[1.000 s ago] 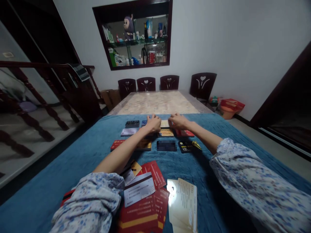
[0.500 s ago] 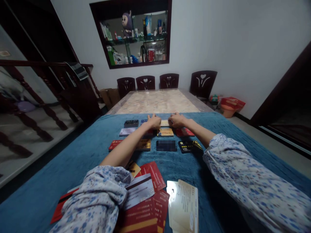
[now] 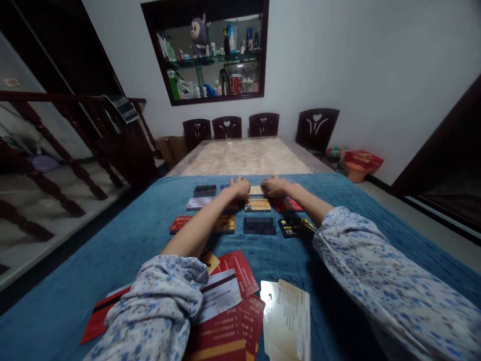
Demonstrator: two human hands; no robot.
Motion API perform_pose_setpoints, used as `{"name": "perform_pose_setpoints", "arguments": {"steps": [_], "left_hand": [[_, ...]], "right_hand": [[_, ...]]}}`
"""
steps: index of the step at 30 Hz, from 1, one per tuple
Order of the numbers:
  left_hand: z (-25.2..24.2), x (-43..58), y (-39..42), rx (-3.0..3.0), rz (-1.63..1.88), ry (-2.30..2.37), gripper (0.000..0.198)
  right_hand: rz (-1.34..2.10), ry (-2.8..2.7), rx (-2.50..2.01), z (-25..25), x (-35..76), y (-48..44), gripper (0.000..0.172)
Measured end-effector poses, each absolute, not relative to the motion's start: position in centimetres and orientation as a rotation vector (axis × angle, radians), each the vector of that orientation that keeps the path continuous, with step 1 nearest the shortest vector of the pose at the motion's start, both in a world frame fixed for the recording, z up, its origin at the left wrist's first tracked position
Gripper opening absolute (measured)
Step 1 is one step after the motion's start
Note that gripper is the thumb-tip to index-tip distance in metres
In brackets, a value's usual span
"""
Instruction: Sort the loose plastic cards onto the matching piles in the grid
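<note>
Both arms reach far forward over a blue cloth (image 3: 112, 250). My left hand (image 3: 239, 187) and my right hand (image 3: 274, 186) rest with curled fingers on either end of a pale card (image 3: 256, 190) in the far row, pinching its edges. Around them lie rows of cards: a yellow card (image 3: 257, 204), a red card (image 3: 287, 204), a dark card (image 3: 259, 225), a black VIP card (image 3: 291, 227), a dark card at the far left (image 3: 205, 190).
Near me lies a loose heap of red cards (image 3: 233, 321) and pale cards (image 3: 287, 321). Beyond the cloth the marble tabletop (image 3: 244, 158) shows, with several dark chairs (image 3: 263, 124) behind it. A wooden stair railing (image 3: 75, 145) stands at the left.
Both hands stay on the pale far-row card, hardly shifted. The view has tilted slightly.
</note>
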State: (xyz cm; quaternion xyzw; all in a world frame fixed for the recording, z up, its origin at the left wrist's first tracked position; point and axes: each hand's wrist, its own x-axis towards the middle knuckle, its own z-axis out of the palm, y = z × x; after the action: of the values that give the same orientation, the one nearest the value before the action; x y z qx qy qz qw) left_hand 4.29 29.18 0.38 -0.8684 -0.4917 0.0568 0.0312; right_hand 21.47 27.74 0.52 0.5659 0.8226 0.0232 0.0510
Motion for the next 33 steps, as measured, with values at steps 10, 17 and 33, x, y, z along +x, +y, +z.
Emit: {"name": "perform_pose_setpoints", "arguments": {"steps": [10, 17, 33], "left_hand": [[1.3, 3.5, 27.9, -2.647, 0.090, -1.477, 0.034], [3.2, 1.9, 25.3, -2.589, -0.040, -1.383, 0.039], [3.5, -5.4, 16.3, -2.516, -0.309, -1.356, 0.022]], "right_hand": [[0.095, 2.525, 1.735, 0.5, 21.6, 27.3, 0.037], [0.161, 2.589, 1.755, 1.3, 22.0, 26.6, 0.048], [0.401, 3.007, 1.574, 3.2, 18.5, 18.6, 0.030]]}}
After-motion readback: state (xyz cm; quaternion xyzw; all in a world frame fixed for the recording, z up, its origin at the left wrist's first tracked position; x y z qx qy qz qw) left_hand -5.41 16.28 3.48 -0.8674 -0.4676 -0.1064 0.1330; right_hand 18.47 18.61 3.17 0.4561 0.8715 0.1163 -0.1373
